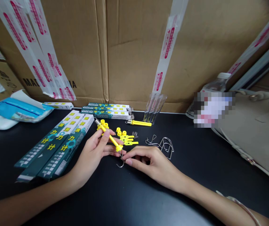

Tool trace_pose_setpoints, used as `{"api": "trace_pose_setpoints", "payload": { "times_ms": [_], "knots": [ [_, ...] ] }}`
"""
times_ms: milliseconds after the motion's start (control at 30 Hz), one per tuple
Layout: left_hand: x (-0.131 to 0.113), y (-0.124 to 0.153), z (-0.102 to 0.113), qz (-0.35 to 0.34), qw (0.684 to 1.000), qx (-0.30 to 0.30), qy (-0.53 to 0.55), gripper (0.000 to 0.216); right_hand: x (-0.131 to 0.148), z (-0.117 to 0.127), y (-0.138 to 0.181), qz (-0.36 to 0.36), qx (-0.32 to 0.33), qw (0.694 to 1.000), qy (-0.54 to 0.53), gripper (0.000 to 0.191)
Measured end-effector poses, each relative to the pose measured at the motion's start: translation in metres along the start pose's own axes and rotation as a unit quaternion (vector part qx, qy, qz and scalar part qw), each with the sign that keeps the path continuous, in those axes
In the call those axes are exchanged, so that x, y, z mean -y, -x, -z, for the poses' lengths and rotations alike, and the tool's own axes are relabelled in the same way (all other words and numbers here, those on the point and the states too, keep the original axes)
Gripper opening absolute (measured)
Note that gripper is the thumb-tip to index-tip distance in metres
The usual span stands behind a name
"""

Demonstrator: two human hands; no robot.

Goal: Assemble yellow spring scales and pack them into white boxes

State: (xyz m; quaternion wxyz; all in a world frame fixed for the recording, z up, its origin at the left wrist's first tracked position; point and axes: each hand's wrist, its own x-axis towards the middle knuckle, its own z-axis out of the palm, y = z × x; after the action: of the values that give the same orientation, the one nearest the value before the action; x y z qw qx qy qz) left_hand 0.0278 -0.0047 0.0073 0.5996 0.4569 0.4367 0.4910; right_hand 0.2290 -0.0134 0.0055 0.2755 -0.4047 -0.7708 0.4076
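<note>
My left hand (99, 145) is closed around a yellow plastic rod (111, 138), which has a spring at its upper end and a yellow collar at its lower end. The rod slants down to the right. At that lower end my right hand (146, 158) pinches a bent metal hook (120, 164), its curved tip hanging free below the fingers. Just beyond my hands lie small yellow caps (119, 131), flat yellow pieces (129, 141) and small springs (135, 134). Several loose wire hooks (166, 146) rest to the right.
Printed boxes (61, 141) lie at left, with more boxes (106, 110) behind. Clear tubes (154, 108) stand near another yellow rod (140, 123). A blue packet (22, 108) lies far left; a bottle (217, 83) and beige bag (254, 125) are at right. Cardboard (134, 56) walls the back.
</note>
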Motion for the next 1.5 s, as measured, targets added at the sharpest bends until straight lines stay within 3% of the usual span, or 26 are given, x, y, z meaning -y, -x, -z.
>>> {"api": "trace_pose_setpoints", "payload": {
  "times_ms": [200,333,633,767,933,1233,1367,1500],
  "knots": [
    [-0.003,0.003,-0.001,-0.035,0.998,0.016,-0.048,0.024,-0.005,-0.001,0.0,-0.005,-0.056,0.997,-0.062,0.029],
    [-0.004,0.003,-0.002,-0.024,0.998,0.026,-0.058,0.023,-0.004,0.001,0.0,-0.03,-0.109,0.989,-0.093,0.033],
    [-0.003,0.004,-0.001,-0.042,0.987,0.022,-0.151,0.031,-0.017,0.024,-0.005,0.01,-0.237,0.971,0.013,0.03],
    [-0.002,0.002,0.0,-0.039,0.987,0.009,-0.154,0.033,-0.023,0.028,-0.008,0.013,-0.242,0.969,0.054,0.031],
    [-0.004,0.002,0.0,-0.015,0.988,0.04,-0.147,0.04,-0.027,0.034,-0.01,0.017,-0.237,0.967,0.092,0.032],
    [-0.007,0.001,-0.004,0.002,0.989,0.023,-0.147,0.046,-0.042,0.072,-0.015,0.026,-0.201,0.954,0.22,0.022],
    [-0.005,0.003,-0.002,0.002,0.989,0.036,-0.144,0.058,-0.048,0.073,-0.014,0.04,-0.197,0.943,0.264,0.021],
    [-0.002,0.004,-0.001,-0.006,0.987,0.06,-0.15,0.055,-0.045,0.064,-0.012,0.059,-0.192,0.938,0.282,0.02]
  ]
}}
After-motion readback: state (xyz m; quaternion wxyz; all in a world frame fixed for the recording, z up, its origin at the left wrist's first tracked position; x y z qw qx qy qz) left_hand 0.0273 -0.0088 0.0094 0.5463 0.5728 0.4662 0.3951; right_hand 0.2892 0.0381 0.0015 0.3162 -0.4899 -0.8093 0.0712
